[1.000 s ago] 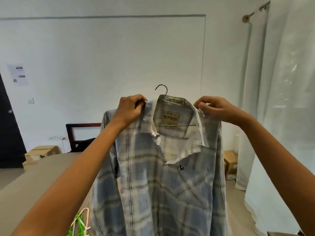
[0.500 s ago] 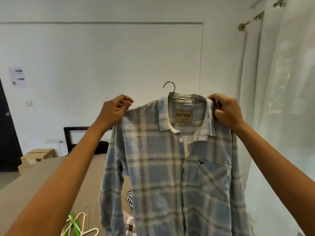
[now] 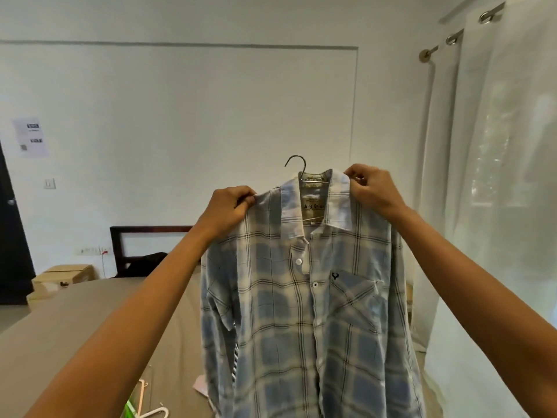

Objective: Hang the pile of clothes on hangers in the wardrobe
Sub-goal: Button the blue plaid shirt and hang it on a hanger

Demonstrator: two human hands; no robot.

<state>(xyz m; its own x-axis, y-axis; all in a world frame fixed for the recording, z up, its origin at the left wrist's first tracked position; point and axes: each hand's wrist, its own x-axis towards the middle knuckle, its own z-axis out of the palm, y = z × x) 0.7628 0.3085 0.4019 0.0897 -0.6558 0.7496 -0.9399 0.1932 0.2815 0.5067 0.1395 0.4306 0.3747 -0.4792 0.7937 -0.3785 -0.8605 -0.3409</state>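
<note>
Blue-and-cream plaid cotton shirt (image 3: 304,312) held up at chest height above the grey bed (image 3: 75,327). Left hand (image 3: 229,211) pinches its shoulder seam; right hand (image 3: 372,190) pinches the collar edge. Between both grips, thin metal wire hanger (image 3: 298,168) hook rises from the collar. Shirt front hangs below.

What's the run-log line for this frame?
stage: shirt on hanger | left hand: grips plaid shirt shoulder | right hand: grips collar | hanger: unhung
</note>
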